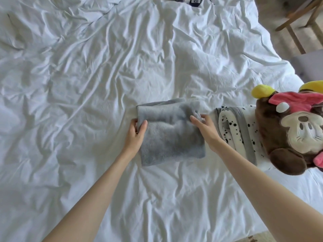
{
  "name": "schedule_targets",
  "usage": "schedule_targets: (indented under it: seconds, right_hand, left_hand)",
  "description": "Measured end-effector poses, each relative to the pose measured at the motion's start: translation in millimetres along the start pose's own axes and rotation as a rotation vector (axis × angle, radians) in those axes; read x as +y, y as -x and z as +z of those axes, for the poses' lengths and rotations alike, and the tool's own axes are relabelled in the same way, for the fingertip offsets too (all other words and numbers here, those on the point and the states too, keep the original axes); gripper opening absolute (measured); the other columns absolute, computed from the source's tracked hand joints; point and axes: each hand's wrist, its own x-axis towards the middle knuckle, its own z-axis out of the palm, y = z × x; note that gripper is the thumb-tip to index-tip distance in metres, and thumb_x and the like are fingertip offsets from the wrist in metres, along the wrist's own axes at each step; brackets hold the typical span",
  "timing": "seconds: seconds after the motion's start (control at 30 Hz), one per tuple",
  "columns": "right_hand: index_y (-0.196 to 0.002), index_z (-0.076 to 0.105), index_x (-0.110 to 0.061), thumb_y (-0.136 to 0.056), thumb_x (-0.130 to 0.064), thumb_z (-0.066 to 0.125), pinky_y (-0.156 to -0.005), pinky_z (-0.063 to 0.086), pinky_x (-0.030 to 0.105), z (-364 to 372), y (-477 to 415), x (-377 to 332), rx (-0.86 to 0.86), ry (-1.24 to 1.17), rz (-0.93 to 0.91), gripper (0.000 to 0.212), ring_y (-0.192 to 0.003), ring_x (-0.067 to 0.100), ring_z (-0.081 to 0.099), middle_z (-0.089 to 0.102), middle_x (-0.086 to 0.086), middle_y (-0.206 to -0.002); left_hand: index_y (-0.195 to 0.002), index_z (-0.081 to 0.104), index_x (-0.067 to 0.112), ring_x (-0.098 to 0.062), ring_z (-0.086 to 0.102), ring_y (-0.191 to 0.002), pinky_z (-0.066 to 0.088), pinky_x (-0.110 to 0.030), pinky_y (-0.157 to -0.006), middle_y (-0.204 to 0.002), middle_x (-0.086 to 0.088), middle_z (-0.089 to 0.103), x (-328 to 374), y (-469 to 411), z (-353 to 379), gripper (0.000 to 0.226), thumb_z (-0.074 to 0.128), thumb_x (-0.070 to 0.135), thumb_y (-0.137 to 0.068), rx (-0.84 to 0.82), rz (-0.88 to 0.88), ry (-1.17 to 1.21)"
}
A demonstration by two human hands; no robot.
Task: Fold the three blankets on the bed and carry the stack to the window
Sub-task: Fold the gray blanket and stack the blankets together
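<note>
A folded grey fleece blanket (170, 137) lies in the middle of the white bed (87, 84). My left hand (136, 135) grips its left edge, thumb on top and fingers underneath. My right hand (204, 126) pinches its upper right corner. To the right lies a folded white blanket with black spots and a grey border (236, 130). On top of its right side rests a brown plush blanket with a cartoon mouse face, pink bow and yellow parts (293, 133).
The wrinkled white sheet covers the whole bed. A dark object with white labels (192, 0) pokes in at the bed's far edge. Wooden chair legs (300, 23) stand on the floor at the top right, beside a grey seat (309, 67).
</note>
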Motion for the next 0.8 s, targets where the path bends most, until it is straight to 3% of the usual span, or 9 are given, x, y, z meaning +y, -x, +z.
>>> schedule_targets:
  seconds: [0.1,0.17,0.27,0.37,0.43,0.5,0.6,0.7,0.8]
  right_hand:
    - [-0.117,0.048,-0.013,-0.083,-0.045,0.07,-0.079,0.052,0.031,8.4,-5.5,8.3,-0.037,0.063,0.151,0.052,-0.095,0.014,0.062,0.062,0.005,-0.11]
    - [-0.115,0.05,-0.009,-0.083,-0.04,0.071,-0.085,0.053,0.039,11.6,-4.0,19.5,-0.049,0.185,0.238,0.05,-0.096,0.023,0.063,0.063,0.009,-0.108]
    - [-0.105,0.053,-0.004,-0.09,-0.038,0.063,-0.081,0.05,0.043,13.5,-3.1,23.4,0.006,0.399,0.113,0.039,-0.092,0.028,0.06,0.063,0.013,-0.099]
    - [-0.097,0.051,-0.001,-0.094,-0.036,0.058,-0.076,0.045,0.043,15.6,-3.7,17.2,0.112,0.363,-0.074,0.036,-0.085,0.029,0.057,0.061,0.012,-0.088]
    - [-0.107,0.051,-0.006,-0.093,-0.04,0.058,-0.081,0.047,0.04,17.0,-1.8,16.2,0.114,0.282,-0.049,0.037,-0.091,0.024,0.059,0.061,0.004,-0.095]
    - [-0.126,0.046,-0.011,-0.09,-0.045,0.061,-0.095,0.049,0.042,15.5,2.5,23.5,0.087,0.204,0.055,0.052,-0.106,0.023,0.059,0.06,0.005,-0.115]
    - [-0.135,0.039,-0.009,-0.082,-0.052,0.069,-0.102,0.046,0.045,7.6,14.4,40.9,0.108,0.112,0.213,0.075,-0.113,0.026,0.057,0.054,0.009,-0.126]
    - [-0.13,0.039,-0.009,-0.077,-0.052,0.074,-0.099,0.046,0.04,4.8,31.1,59.4,0.149,0.045,0.329,0.077,-0.111,0.024,0.055,0.053,0.009,-0.122]
    - [-0.128,0.041,-0.004,-0.078,-0.043,0.077,-0.098,0.049,0.044,12.3,45.1,72.3,0.2,-0.176,0.442,0.073,-0.107,0.023,0.058,0.055,0.01,-0.12]
  left_hand:
    - [-0.117,0.045,0.013,-0.019,0.063,-0.102,0.051,-0.036,-0.089,-0.107,-0.002,0.062,-12.3,-5.5,2.4,0.044,0.059,0.047,-0.093,-0.054,-0.265,0.0]
    - [-0.118,0.046,0.012,-0.023,0.063,-0.104,0.05,-0.042,-0.094,-0.111,-0.005,0.063,-19.3,-5.1,4.2,0.045,0.058,0.047,-0.093,-0.1,-0.298,-0.088]
    - [-0.107,0.046,0.018,-0.026,0.064,-0.091,0.049,-0.039,-0.077,-0.091,0.002,0.063,-17.4,-3.6,5.7,0.03,0.049,0.047,-0.097,-0.025,-0.117,-0.28]
    - [-0.102,0.045,0.018,-0.031,0.063,-0.08,0.039,-0.035,-0.061,-0.078,0.0,0.061,-12.0,-2.8,5.2,0.03,0.046,0.047,-0.098,0.094,0.0,-0.352]
    - [-0.113,0.045,0.015,-0.031,0.063,-0.092,0.042,-0.037,-0.069,-0.096,-0.002,0.064,-5.6,-5.6,6.2,0.034,0.05,0.044,-0.097,0.117,-0.015,-0.384]
    - [-0.128,0.041,0.012,-0.029,0.055,-0.111,0.045,-0.041,-0.087,-0.121,-0.006,0.057,3.5,-9.3,6.2,0.049,0.058,0.041,-0.093,0.15,0.004,-0.402]
    - [-0.135,0.042,0.008,-0.03,0.044,-0.121,0.038,-0.042,-0.102,-0.131,-0.012,0.05,22.8,-22.1,7.7,0.063,0.065,0.043,-0.088,0.214,0.243,-0.593]
    - [-0.135,0.046,0.011,-0.025,0.043,-0.128,0.033,-0.037,-0.104,-0.137,-0.006,0.05,41.9,-45.3,19.3,0.066,0.06,0.054,-0.087,0.085,0.447,-0.822]
    - [-0.142,0.04,0.015,-0.023,0.039,-0.136,0.028,-0.039,-0.112,-0.146,-0.004,0.046,50.0,-70.4,39.2,0.076,0.048,0.067,-0.088,-0.124,0.432,-1.003]
